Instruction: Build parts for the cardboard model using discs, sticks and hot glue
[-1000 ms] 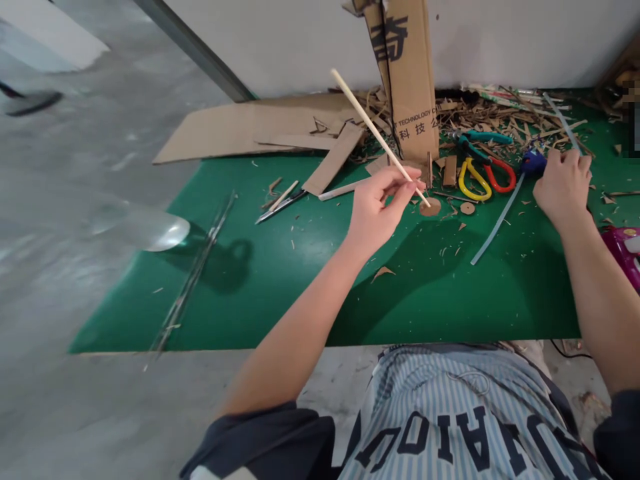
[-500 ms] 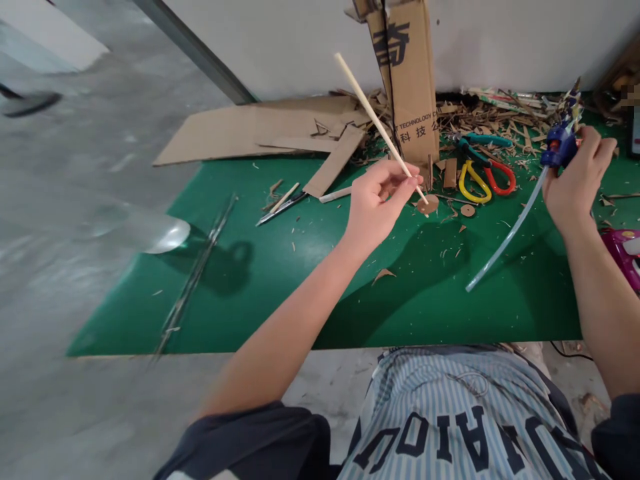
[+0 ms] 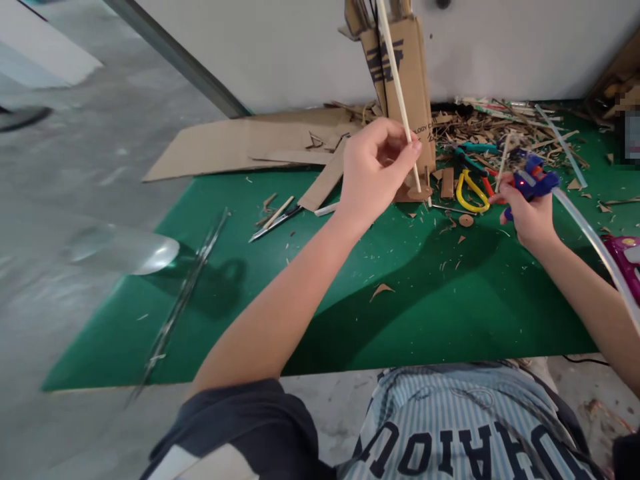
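My left hand pinches a thin wooden stick and holds it nearly upright. At the stick's lower end is a small cardboard disc, in front of a tall folded cardboard piece. My right hand is wrapped round a blue hot glue gun with a small red light. A long clear glue stick sticks out of its back and hangs to the right. Around the glue gun's nozzle there is blur and clutter, so its tip is hard to make out.
Pliers with yellow and red handles lie between my hands, near a smaller cardboard disc. Cardboard scraps pile along the wall. At left are a cutter, a flat cardboard sheet, thin rods and a clear bottle.
My right hand has moved left and turned the glue gun, so its nozzle end points left towards the stick. My left hand has tipped the stick more upright.
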The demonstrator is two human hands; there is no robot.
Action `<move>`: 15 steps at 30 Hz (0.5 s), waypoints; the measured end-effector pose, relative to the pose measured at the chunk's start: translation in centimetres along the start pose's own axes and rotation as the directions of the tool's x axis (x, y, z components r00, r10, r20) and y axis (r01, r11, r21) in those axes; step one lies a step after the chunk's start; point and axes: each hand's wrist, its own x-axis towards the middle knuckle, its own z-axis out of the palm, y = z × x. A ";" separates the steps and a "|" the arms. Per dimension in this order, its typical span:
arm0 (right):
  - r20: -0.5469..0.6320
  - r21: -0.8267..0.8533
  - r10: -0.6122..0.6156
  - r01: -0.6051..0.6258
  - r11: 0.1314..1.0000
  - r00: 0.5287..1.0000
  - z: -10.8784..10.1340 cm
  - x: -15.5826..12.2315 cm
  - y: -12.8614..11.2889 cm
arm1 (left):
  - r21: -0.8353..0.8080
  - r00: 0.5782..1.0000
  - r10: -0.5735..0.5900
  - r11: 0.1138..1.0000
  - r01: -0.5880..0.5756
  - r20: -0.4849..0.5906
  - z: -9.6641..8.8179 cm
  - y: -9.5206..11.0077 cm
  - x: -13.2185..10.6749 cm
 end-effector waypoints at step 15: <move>-0.137 0.555 0.329 -0.203 0.807 0.934 -0.5 1.1 -2.4 | -0.031 0.984 -0.154 0.987 0.157 0.085 1.7 2.5 -2.0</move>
